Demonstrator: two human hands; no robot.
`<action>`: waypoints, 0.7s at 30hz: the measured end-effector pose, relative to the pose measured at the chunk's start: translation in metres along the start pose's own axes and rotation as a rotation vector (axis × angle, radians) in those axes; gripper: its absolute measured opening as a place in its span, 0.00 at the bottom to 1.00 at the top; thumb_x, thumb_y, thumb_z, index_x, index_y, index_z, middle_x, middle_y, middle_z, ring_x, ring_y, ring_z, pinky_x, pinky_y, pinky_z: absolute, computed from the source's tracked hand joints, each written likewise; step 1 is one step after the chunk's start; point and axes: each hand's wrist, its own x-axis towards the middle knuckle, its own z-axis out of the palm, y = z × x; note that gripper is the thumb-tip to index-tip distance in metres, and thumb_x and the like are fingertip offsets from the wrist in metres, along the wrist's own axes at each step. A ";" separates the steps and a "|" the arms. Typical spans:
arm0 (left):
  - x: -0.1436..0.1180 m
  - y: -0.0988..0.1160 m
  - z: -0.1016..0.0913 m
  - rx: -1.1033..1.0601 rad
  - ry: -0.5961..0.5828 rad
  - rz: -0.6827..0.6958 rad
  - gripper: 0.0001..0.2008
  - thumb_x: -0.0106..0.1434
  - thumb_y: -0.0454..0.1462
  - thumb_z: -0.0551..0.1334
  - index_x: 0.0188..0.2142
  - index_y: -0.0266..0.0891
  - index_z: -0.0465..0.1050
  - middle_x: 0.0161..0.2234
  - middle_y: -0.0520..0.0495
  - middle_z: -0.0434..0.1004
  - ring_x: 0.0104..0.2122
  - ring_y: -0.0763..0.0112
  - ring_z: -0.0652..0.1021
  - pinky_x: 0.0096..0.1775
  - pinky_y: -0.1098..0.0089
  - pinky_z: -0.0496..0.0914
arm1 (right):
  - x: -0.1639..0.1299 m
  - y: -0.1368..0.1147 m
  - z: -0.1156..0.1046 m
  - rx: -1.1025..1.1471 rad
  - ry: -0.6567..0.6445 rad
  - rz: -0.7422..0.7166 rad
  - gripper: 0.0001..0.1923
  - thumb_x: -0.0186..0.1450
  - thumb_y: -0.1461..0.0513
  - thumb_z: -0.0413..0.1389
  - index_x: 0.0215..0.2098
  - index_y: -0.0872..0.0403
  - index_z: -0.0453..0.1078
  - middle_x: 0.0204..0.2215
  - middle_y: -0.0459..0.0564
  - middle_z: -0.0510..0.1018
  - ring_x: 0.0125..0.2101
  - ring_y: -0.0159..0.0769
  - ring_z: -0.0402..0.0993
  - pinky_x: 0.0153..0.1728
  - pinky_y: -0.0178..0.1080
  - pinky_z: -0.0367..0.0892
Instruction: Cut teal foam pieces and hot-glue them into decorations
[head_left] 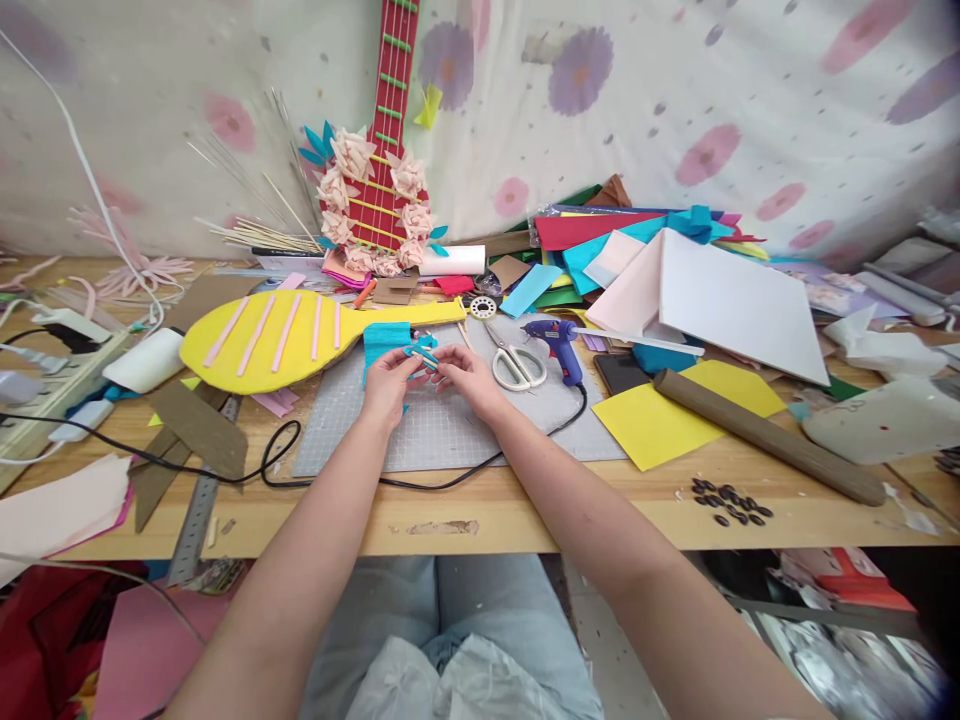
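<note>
A narrow, bright-blue strip of thin, paper-like material [424,356] is held just above the grey gridded cutting mat [442,440] on the pale wooden desk [517,525]. The left hand [385,388] is nearly closed, pinching the strip's left end between thumb and fingers; the right hand [466,375], also nearly closed, has its fingertips on the other end.

Shaping such a small piece well probably calls for light, even pressure: one hand steadies while the other works in small movements, since a hard squeeze could crease or tear it. Working low over the mat, with the fingertips clear of the middle, should help.

The strip's long axis runs mostly crosswise before the person, its right end tipping slightly down towards them. Fingers cover both ends, so I cannot tell whether either is pointed.
</note>
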 end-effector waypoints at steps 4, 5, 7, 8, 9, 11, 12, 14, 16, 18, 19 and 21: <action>-0.001 -0.001 0.001 0.006 0.007 -0.002 0.12 0.40 0.35 0.69 0.26 0.35 0.70 0.26 0.51 0.75 0.27 0.71 0.77 0.32 0.69 0.72 | 0.003 0.006 -0.002 -0.030 0.021 -0.040 0.12 0.49 0.58 0.59 0.28 0.55 0.64 0.21 0.41 0.73 0.21 0.25 0.67 0.23 0.31 0.65; -0.001 -0.001 0.001 0.007 0.007 -0.009 0.12 0.41 0.35 0.69 0.26 0.35 0.71 0.26 0.51 0.75 0.27 0.71 0.77 0.32 0.69 0.72 | 0.004 0.007 -0.002 -0.042 0.038 -0.041 0.12 0.49 0.57 0.60 0.27 0.55 0.64 0.21 0.41 0.73 0.20 0.24 0.66 0.23 0.31 0.64; -0.002 -0.001 0.001 0.008 0.007 -0.022 0.11 0.42 0.34 0.68 0.27 0.35 0.70 0.26 0.50 0.76 0.28 0.71 0.77 0.32 0.69 0.72 | 0.006 0.010 -0.003 -0.062 0.062 -0.036 0.13 0.49 0.56 0.60 0.25 0.54 0.62 0.19 0.40 0.72 0.18 0.24 0.65 0.22 0.31 0.63; -0.002 -0.001 0.002 0.007 0.009 -0.030 0.11 0.42 0.34 0.68 0.27 0.35 0.70 0.26 0.50 0.76 0.28 0.71 0.77 0.32 0.68 0.72 | 0.006 0.010 -0.003 -0.068 0.066 -0.037 0.13 0.49 0.56 0.60 0.25 0.54 0.62 0.19 0.40 0.72 0.18 0.24 0.64 0.22 0.31 0.62; -0.002 -0.001 0.002 0.005 0.012 -0.037 0.10 0.43 0.34 0.68 0.27 0.35 0.70 0.26 0.49 0.76 0.28 0.71 0.78 0.33 0.68 0.72 | 0.006 0.011 -0.003 -0.075 0.069 -0.043 0.13 0.49 0.57 0.60 0.24 0.54 0.61 0.19 0.40 0.72 0.18 0.24 0.64 0.22 0.31 0.62; -0.002 -0.001 0.002 -0.007 0.018 -0.056 0.09 0.44 0.32 0.67 0.27 0.35 0.70 0.25 0.49 0.76 0.27 0.71 0.78 0.34 0.67 0.72 | 0.006 0.010 -0.003 -0.098 0.070 -0.066 0.12 0.50 0.58 0.60 0.23 0.54 0.61 0.19 0.40 0.71 0.18 0.24 0.63 0.22 0.31 0.62; -0.002 -0.001 0.002 -0.017 0.020 -0.067 0.08 0.45 0.31 0.67 0.27 0.35 0.70 0.25 0.50 0.76 0.26 0.72 0.78 0.34 0.67 0.72 | 0.006 0.010 -0.003 -0.113 0.071 -0.078 0.11 0.50 0.58 0.59 0.23 0.54 0.61 0.19 0.39 0.70 0.18 0.24 0.63 0.22 0.32 0.62; -0.002 0.000 0.002 -0.044 0.021 -0.093 0.06 0.46 0.29 0.66 0.26 0.34 0.70 0.23 0.50 0.76 0.25 0.74 0.77 0.35 0.68 0.73 | 0.006 0.009 -0.003 -0.152 0.076 -0.104 0.09 0.52 0.60 0.58 0.23 0.54 0.61 0.19 0.39 0.69 0.18 0.24 0.63 0.22 0.32 0.62; -0.001 0.001 0.003 -0.074 0.028 -0.122 0.05 0.48 0.27 0.64 0.26 0.34 0.69 0.22 0.51 0.76 0.24 0.75 0.77 0.35 0.70 0.73 | 0.005 0.009 -0.003 -0.209 0.085 -0.142 0.06 0.53 0.61 0.56 0.24 0.54 0.62 0.19 0.40 0.68 0.19 0.25 0.63 0.23 0.32 0.63; -0.001 0.002 0.003 -0.106 0.040 -0.144 0.05 0.49 0.26 0.63 0.26 0.34 0.69 0.23 0.51 0.76 0.25 0.75 0.78 0.36 0.71 0.73 | 0.004 0.009 -0.004 -0.300 0.098 -0.208 0.03 0.54 0.63 0.54 0.27 0.54 0.65 0.22 0.41 0.70 0.22 0.26 0.65 0.25 0.31 0.64; -0.001 0.003 0.003 -0.118 0.047 -0.154 0.05 0.50 0.26 0.62 0.26 0.34 0.69 0.23 0.50 0.77 0.26 0.75 0.78 0.37 0.71 0.73 | 0.004 0.009 -0.004 -0.360 0.105 -0.249 0.03 0.54 0.64 0.54 0.28 0.54 0.66 0.23 0.42 0.71 0.24 0.26 0.65 0.26 0.32 0.64; -0.001 0.004 0.004 -0.134 0.062 -0.172 0.05 0.51 0.25 0.61 0.26 0.34 0.69 0.24 0.49 0.77 0.27 0.75 0.78 0.38 0.70 0.72 | 0.003 0.009 -0.005 -0.491 0.117 -0.333 0.05 0.54 0.66 0.53 0.31 0.54 0.68 0.26 0.44 0.73 0.27 0.28 0.67 0.29 0.32 0.65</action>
